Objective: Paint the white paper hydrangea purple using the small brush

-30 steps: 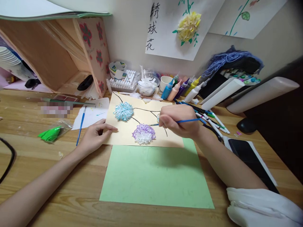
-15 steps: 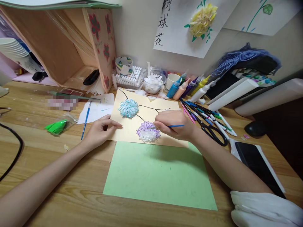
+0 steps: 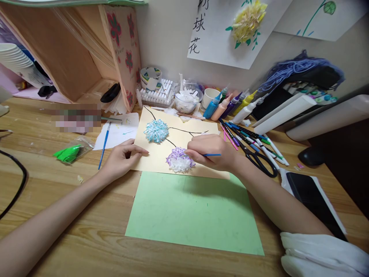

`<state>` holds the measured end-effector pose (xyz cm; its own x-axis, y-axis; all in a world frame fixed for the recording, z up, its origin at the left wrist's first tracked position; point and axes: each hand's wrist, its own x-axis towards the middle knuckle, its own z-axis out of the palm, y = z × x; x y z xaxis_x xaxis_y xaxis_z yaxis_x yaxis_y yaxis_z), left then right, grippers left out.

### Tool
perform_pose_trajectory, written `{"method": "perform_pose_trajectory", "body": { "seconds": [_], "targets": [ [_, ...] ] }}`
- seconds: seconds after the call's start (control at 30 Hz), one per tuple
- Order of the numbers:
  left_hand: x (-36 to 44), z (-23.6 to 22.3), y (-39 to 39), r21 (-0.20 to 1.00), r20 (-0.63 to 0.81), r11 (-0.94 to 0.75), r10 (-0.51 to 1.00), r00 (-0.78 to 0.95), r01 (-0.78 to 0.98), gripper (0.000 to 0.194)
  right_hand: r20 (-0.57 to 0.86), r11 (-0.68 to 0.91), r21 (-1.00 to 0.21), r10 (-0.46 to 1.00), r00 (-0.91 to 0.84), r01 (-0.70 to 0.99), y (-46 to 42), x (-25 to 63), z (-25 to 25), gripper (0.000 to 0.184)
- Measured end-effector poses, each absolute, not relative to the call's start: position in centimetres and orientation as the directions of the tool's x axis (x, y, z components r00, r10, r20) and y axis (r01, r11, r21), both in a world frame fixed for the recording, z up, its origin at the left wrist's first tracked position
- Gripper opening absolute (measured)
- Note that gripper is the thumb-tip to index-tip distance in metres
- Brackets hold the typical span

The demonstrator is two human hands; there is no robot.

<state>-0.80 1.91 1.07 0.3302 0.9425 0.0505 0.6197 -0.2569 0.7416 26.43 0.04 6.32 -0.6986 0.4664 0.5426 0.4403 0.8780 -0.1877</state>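
Observation:
My right hand [image 3: 209, 151] is closed around a thin blue-handled paintbrush [image 3: 211, 154]. The brush tip is at a ruffled paper flower [image 3: 180, 160], purple on its upper half and white below; my fingers partly hide the tip. This flower is fixed to a cream sheet [image 3: 152, 158] with thin black branch lines. A light-blue ruffled flower [image 3: 156, 131] sits higher up on the same sheet. My left hand [image 3: 123, 157] rests on the sheet's left edge, its index finger stretched over the paper and its thumb beneath, with a gap between them.
A green sheet [image 3: 193, 215] lies under the cream one's near edge. Left are another paintbrush [image 3: 104, 146], a white paper scrap [image 3: 122, 130] and a green item in a bag [image 3: 67, 154]. Squeeze bottles [image 3: 212, 107] and a cup [image 3: 210, 98] line the back; scissors [image 3: 261, 163] and pens lie right.
My right hand and the paintbrush have shifted slightly left over the purple and white flower. My left hand stays on the sheet's edge. The camera view has moved a little.

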Motion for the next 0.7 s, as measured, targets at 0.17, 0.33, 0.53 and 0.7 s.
{"method": "perform_pose_trajectory", "body": {
  "seconds": [0.17, 0.33, 0.53, 0.7],
  "targets": [
    [-0.82, 1.09, 1.9, 0.736, 0.047, -0.253, 0.944, 0.326, 0.628, 0.029, 0.58, 0.883, -0.204, 0.457, -0.674, 0.423, 0.0, 26.45, 6.54, 0.042],
    [-0.82, 1.11, 1.85, 0.736, 0.043, -0.25, 0.945, 0.324, 0.629, 0.029, 0.564, 0.88, -0.189, 0.461, -0.685, 0.436, 0.0, 26.48, 6.62, 0.042],
    [-0.78, 1.1, 1.87, 0.722, 0.045, -0.251, 0.947, 0.318, 0.644, 0.027, 0.574, 0.875, -0.212, 0.472, -0.669, 0.436, 0.05, 26.49, 6.47, 0.043],
    [-0.77, 1.1, 1.89, 0.719, 0.054, -0.261, 0.945, 0.323, 0.645, 0.028, 0.552, 0.878, -0.207, 0.469, -0.689, 0.431, 0.01, 26.37, 6.32, 0.042]
  ]
}}
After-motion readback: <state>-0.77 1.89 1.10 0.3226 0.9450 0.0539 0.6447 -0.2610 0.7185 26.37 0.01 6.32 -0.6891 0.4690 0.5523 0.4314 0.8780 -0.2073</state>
